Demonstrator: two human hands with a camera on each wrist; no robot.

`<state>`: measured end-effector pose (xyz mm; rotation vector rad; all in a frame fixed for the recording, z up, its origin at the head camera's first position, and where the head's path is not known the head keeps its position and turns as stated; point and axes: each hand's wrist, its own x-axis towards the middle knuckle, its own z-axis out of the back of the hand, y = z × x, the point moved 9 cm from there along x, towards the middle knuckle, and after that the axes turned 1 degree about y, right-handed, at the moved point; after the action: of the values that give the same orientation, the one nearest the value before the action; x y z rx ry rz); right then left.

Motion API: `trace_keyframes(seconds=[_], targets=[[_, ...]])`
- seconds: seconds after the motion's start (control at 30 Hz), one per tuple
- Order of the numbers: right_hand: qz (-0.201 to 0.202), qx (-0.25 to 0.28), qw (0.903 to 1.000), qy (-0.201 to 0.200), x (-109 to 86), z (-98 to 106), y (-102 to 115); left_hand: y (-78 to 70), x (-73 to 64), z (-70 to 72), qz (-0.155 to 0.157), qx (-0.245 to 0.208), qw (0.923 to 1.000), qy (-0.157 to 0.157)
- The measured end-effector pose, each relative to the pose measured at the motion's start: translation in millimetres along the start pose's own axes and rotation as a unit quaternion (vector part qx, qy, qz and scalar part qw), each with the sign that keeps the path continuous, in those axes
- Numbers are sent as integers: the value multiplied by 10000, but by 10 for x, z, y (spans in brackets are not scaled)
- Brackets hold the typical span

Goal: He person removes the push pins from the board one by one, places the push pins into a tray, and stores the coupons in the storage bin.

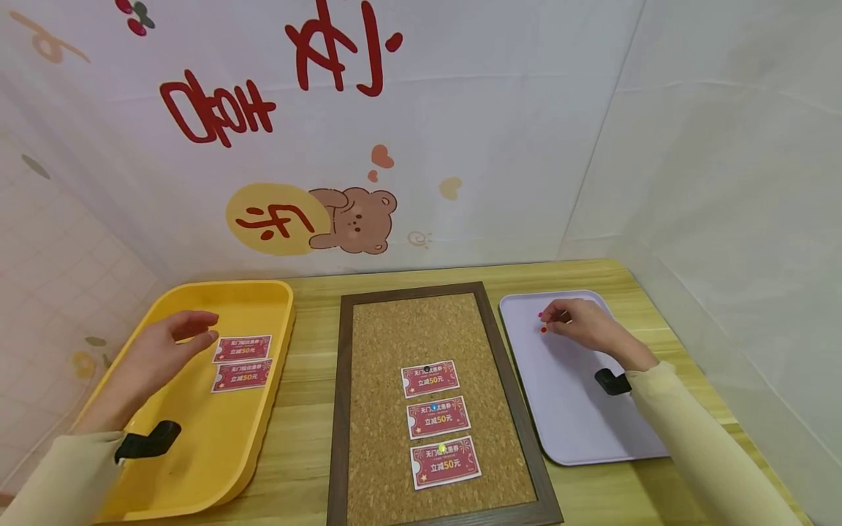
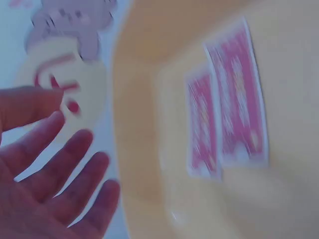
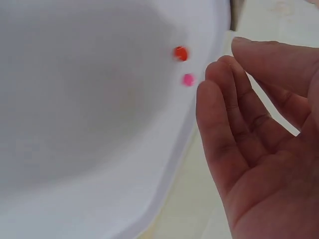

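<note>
My left hand (image 1: 158,354) hovers over the yellow tray (image 1: 191,467) with relaxed, parted fingers and nothing between them. Two red paper coupons (image 2: 227,99) lie on that tray's floor, one above the other, just right of the fingertips in the head view. Over the lavender tray (image 1: 592,431), my right hand (image 1: 582,324) has loosely bent fingers; the right wrist view shows a gap between thumb and fingers, holding nothing. Close by its fingertips are a red pushpin (image 3: 180,53) and a pink pushpin (image 3: 188,79) in the tray.
Between the trays lies a dark-framed corkboard (image 1: 381,351). Three matching coupons stand in a column on it: the top coupon (image 1: 430,381) has a black pin, the middle coupon (image 1: 438,420) a blue pin, the lowest coupon (image 1: 445,466) a yellow-green pin. A printed backdrop (image 1: 500,131) rises behind.
</note>
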<state>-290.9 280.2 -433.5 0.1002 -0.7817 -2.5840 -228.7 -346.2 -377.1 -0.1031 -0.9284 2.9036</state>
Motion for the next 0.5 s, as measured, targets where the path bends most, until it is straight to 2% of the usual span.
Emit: trace_keyframes(seconds=[0.13, 0.23, 0.5], targets=[[113, 178, 9995, -217, -56, 82, 182, -392, -75, -8, -286, -84, 9982, -519], [143, 270, 9988, -393, -89, 115, 306, -655, -136, -69, -485, -306, 9957, -726], [210, 460, 9963, -697, -152, 108, 613, -1154, -239, -292, -711, -823, 9910, -782]])
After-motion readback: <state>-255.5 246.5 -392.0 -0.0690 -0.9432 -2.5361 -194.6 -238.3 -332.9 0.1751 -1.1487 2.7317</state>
